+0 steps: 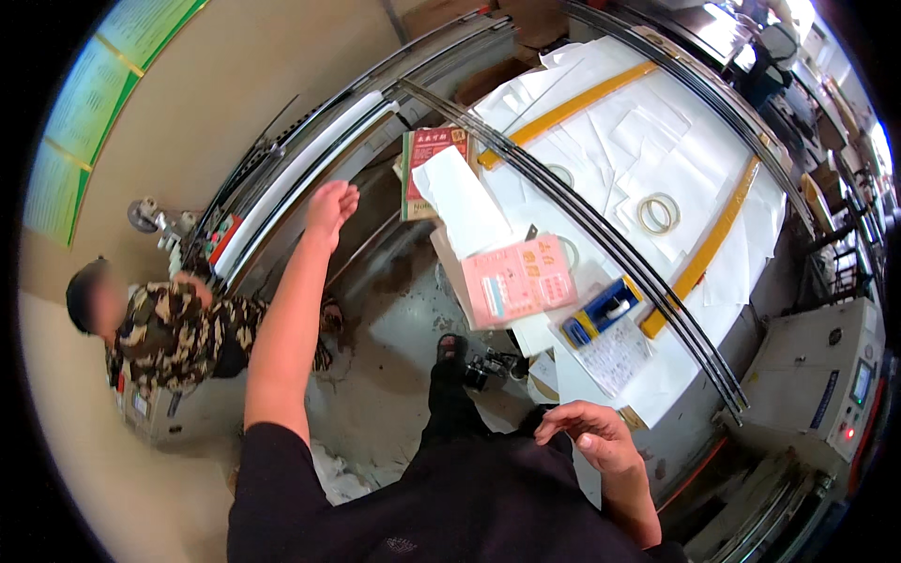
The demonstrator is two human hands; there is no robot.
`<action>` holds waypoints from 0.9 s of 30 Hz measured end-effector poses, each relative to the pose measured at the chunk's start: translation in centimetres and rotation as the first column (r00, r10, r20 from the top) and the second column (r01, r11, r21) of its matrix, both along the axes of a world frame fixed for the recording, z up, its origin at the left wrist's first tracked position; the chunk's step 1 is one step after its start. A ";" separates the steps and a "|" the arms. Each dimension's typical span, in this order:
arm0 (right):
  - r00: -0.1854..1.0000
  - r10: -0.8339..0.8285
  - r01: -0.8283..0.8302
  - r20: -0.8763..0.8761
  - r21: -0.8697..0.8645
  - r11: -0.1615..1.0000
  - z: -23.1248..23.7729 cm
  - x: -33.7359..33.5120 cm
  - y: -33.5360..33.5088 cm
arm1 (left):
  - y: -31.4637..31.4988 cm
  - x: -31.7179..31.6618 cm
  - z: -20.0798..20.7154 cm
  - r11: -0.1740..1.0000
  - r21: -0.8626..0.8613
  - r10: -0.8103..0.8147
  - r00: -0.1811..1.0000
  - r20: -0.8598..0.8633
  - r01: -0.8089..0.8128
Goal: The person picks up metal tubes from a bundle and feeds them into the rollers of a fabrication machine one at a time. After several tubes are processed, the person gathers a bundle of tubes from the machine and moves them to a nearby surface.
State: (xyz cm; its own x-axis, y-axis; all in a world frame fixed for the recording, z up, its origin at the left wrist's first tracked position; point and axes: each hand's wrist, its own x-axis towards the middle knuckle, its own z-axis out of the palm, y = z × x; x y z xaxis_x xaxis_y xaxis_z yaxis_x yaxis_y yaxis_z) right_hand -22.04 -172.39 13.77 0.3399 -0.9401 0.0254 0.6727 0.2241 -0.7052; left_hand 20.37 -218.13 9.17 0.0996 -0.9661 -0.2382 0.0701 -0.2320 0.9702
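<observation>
My left arm stretches forward, and my left hand (330,214) hangs in the air beside the long white roller (305,178) of a machine. Its fingers are curled in, and nothing shows in them. Close to my body, my right hand (601,439) is held by the near edge of the table, fingers loosely bent and thumb apart, holding nothing. On the table's near side lie a pink printed sheet (521,281), a blue and yellow box (601,310) with a white item in it, a handwritten sheet (615,361), a red notebook (434,159) and a folded white paper (460,202).
Dark rails (582,211) and yellow bars (709,249) cross the paper-covered table, with tape rolls (658,214) among the sheets. At the left a person in camouflage clothing (174,328) sits by the machine. A control cabinet (807,375) stands at the right.
</observation>
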 end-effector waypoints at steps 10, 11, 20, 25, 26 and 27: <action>0.656 -0.754 0.657 0.036 0.465 0.593 -4.3 8.2 -15.3 | -36.8 -11.2 -13.1 0.943 0.315 -0.036 0.971 -0.237 0.112; 0.571 -0.821 0.692 0.011 0.532 0.488 -4.2 8.4 -17.2 | -37.7 -13.8 -14.6 0.921 0.377 -0.008 0.971 -0.239 0.100; 0.275 -0.960 0.741 0.057 0.624 0.249 -16.0 4.4 -31.8 | -53.4 -7.3 -19.3 0.851 0.048 -0.447 0.770 -0.454 0.523; 0.010 -0.996 0.704 -0.083 0.708 -0.052 -17.0 1.0 -38.4 | -53.2 -6.6 -16.4 0.780 0.087 -0.549 0.744 -0.380 0.620; -0.097 -0.992 0.706 0.078 0.708 -0.014 -16.9 -0.4 -38.5 | -52.9 -5.8 -14.9 0.699 0.025 -0.657 0.655 -0.374 0.715; -0.163 -0.945 0.700 0.283 0.708 0.091 -16.7 0.1 -40.2 | -54.5 -1.6 -11.3 0.598 -0.109 -0.772 0.533 -0.347 0.794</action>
